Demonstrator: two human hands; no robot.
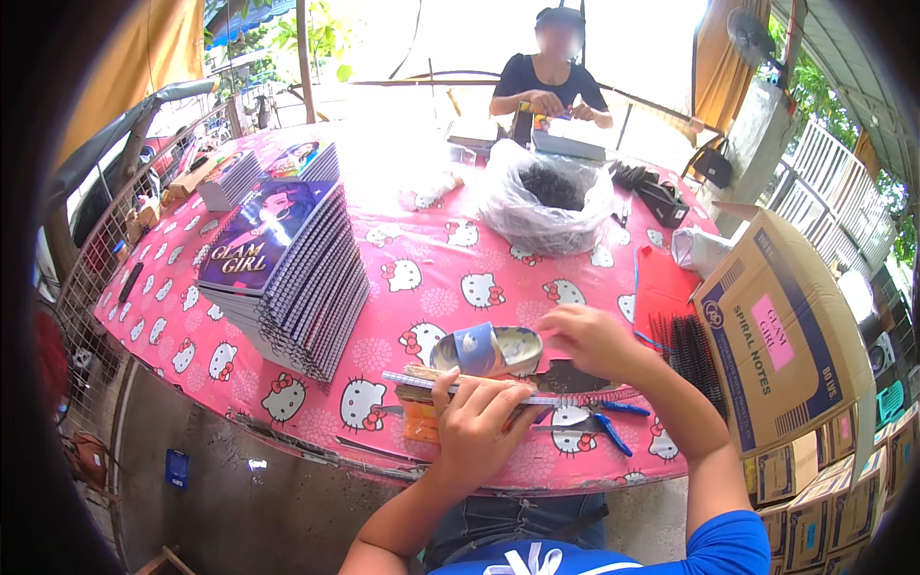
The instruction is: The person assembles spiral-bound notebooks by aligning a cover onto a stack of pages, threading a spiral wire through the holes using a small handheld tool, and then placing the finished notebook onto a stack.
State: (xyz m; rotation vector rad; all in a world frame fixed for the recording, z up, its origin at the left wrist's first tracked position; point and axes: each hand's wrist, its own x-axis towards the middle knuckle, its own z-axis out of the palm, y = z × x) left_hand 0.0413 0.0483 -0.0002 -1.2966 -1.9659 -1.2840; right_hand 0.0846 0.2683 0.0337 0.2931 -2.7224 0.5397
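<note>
My left hand (471, 422) grips a spiral-bound notebook (498, 391) held edge-on over the near edge of the table. My right hand (592, 341) pinches at the notebook's black spiral binding (585, 380) on its right side. Just behind the notebook sits a shallow bowl (517, 347) with a blue and white roll leaning in it. Blue-handled pliers (609, 426) lie on the cloth under the notebook.
The table (422, 278) has a pink cloth with white cat figures. A tall slanted stack of purple notebooks (292, 268) stands left. A plastic bag of black coils (546, 196), loose black coils (692, 350) and a cardboard box (786, 335) are right. Another person (551, 81) works at the far end.
</note>
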